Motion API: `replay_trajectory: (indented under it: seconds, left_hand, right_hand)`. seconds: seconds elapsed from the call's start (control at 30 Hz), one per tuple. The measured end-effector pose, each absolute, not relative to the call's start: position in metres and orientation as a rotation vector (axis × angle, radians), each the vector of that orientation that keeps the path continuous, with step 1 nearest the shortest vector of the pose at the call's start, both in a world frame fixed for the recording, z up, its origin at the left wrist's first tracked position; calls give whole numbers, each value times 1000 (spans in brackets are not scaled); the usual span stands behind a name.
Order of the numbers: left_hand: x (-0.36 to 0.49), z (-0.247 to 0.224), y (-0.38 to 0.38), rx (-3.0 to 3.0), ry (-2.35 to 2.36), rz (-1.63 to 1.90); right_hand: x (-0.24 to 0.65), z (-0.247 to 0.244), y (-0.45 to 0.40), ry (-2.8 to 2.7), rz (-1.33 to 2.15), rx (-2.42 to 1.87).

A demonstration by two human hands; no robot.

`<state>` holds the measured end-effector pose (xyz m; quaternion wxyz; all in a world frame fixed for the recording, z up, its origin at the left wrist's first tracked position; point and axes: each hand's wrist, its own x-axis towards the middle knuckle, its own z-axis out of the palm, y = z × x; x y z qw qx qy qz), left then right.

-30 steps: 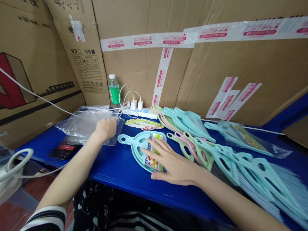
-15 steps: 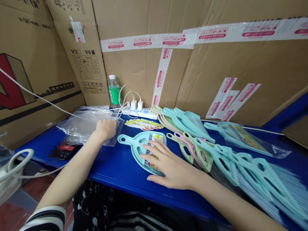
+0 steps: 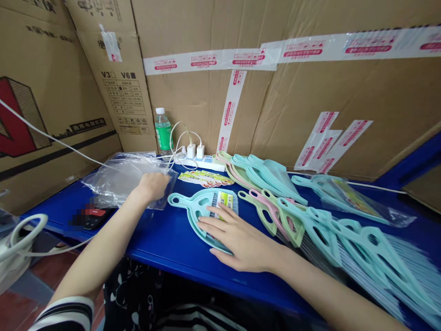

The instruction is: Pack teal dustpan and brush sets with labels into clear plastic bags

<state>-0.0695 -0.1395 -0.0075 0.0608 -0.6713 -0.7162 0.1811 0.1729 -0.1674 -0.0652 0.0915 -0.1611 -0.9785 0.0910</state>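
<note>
The dustpan (image 3: pixel 194 220) is aqua, the table (image 3: pixel 161 239) blue, the sleeve (image 3: pixel 70 313) striped.

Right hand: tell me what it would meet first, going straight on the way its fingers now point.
Probably the light-blue plastic dustpan, which lies partly under the bare right hand, though the hand's height above it is hard to judge. Farther along lie flat, clear plastic bags.

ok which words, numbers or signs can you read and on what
"V3" beside an empty checkbox: cardboard panel
"V6" beside a filled checkbox: same panel
Too small, blurred or covered to read surely: other cardboard print, packing tape, bottle label, loose cards, brush label, bagged card
</note>
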Motion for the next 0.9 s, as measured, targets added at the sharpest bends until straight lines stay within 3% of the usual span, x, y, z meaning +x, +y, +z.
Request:
replay_trajectory:
  seconds: [0.3, 0.9]
  left_hand:
    - [-70, -9, -138, -2065, -2121, 509]
    - [-75, -5, -140, -2389, -1803, 291]
  right_hand:
    - [170, -69, -171, -2855, 194, -408]
    - [164, -79, -170, -2823, -332, -355]
